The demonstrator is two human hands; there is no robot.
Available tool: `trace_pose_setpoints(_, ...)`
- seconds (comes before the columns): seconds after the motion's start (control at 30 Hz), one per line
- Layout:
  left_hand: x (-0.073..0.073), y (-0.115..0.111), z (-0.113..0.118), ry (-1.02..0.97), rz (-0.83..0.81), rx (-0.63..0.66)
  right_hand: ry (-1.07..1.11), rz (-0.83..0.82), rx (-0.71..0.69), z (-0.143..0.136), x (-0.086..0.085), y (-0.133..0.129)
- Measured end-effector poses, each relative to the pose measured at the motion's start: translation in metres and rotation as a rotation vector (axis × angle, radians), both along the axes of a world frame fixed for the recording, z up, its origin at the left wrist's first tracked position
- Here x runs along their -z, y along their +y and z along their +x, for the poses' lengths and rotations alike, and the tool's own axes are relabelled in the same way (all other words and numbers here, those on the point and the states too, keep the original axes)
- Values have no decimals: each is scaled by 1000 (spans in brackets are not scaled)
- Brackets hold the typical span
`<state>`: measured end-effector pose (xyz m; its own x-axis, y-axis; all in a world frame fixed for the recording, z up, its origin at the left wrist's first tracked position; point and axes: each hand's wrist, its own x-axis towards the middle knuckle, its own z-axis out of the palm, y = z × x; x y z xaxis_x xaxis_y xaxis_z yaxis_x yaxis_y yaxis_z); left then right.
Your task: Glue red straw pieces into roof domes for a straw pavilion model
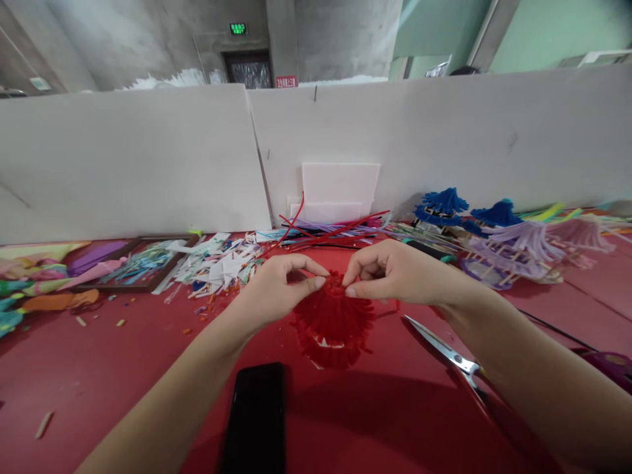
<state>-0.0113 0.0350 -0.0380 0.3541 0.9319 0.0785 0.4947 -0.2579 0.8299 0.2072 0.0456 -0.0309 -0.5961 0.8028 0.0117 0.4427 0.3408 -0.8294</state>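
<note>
A red fuzzy model [336, 322] with a flared, fringed roof stands on the red table, a second fringed tier below the first. At its top, my left hand [284, 286] pinches the red tip from the left with thumb and forefinger. My right hand [388, 273] pinches the same tip from the right, its other fingers curled. The two hands' fingertips are a small gap apart. Scissors [451, 355] lie partly open beneath my right forearm. Left of the model's base is a black phone [257, 418].
Red and purple fuzzy stems [336, 232] lie behind the model. Blue [444, 201] and lilac [523, 243] roofed models stand at the right. Paper scraps [227, 263] and a brown frame [141, 288] are at the left. A white board [419, 138] rises behind the table.
</note>
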Motion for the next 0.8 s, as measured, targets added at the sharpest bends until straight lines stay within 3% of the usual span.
trace_pose_setpoints(0.2,1,-7,8,-70,164,1,-9,-8,-3,-1,-3,-4)
trace_pose_setpoints(0.33,-4,-19,10,27,290,-29,-30,5,0,0,-3,-6)
trace_pose_setpoints(0.5,-13,-27,2,126,208,23,-68,57,18,0,-3,-7)
trace_pose_setpoints(0.8,-7,-23,4,46,130,68,-91,120,-6,0,-9,-12)
